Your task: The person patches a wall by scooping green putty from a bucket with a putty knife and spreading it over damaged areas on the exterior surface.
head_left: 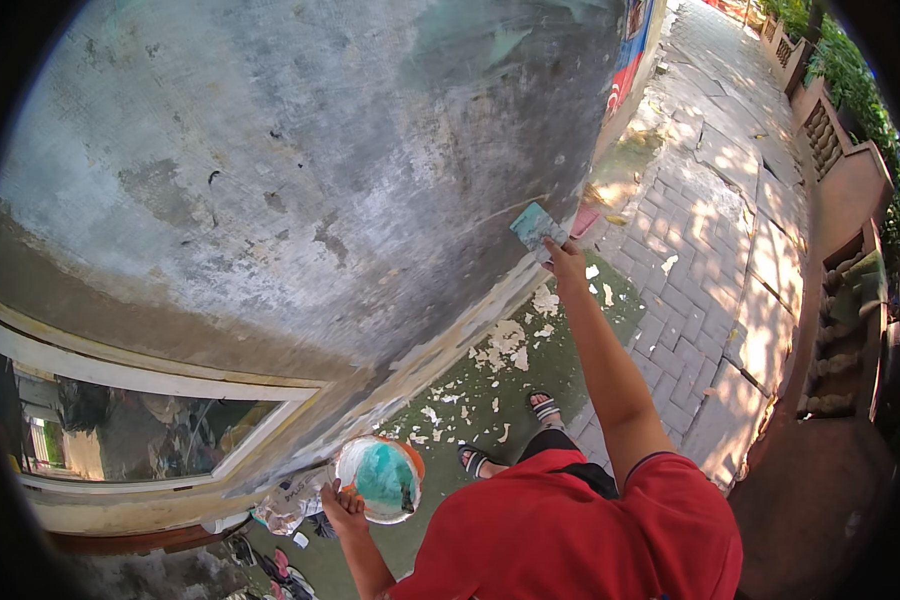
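My right hand (565,262) reaches out to the wall and grips a flat, square-edged putty scraper (537,230) smeared with turquoise. Its blade is at the grey, patchy wall (370,170), close to the right-hand corner. Low on the left, my left hand (345,510) has curled fingers beside the rim of an orange bucket (417,462); whether it grips the rim or anything else is unclear. The bucket's inside is white, with turquoise paste (382,474) in it. A small dark object (406,497) shows at the paste's edge.
Pale flakes (505,345) litter the green floor around my sandalled feet (475,460). A white-framed window (135,420) is at left, with a crumpled bag (288,503) and shoes (280,570) below. Paving (690,270) runs along a low balustrade (825,140) at right.
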Available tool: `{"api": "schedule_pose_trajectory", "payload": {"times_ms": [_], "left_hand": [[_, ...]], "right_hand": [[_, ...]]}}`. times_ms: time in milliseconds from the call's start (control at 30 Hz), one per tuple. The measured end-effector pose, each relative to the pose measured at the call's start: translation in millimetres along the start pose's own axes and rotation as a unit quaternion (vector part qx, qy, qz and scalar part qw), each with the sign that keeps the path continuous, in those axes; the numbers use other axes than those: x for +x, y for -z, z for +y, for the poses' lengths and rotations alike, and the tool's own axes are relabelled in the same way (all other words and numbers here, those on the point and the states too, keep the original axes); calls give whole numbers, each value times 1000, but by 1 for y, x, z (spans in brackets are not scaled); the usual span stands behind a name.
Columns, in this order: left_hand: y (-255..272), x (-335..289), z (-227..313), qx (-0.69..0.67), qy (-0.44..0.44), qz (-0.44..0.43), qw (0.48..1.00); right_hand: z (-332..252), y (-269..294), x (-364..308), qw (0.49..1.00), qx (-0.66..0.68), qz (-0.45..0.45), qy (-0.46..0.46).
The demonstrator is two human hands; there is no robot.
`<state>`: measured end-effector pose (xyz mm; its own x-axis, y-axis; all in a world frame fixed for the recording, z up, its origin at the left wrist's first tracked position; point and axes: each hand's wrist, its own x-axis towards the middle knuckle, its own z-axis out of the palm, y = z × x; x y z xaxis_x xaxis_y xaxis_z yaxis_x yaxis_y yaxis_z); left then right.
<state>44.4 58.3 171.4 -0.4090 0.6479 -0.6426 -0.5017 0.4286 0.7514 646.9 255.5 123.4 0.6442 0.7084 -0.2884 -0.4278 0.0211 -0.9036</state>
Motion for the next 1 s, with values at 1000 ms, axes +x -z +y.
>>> {"api": "schedule_pose_trajectory", "payload": {"times_ms": [1000], "left_hand": [[-27,-3,-15,89,42,-35,995]], "right_hand": [[14,-66,-20,902,-275,206,260]]}}
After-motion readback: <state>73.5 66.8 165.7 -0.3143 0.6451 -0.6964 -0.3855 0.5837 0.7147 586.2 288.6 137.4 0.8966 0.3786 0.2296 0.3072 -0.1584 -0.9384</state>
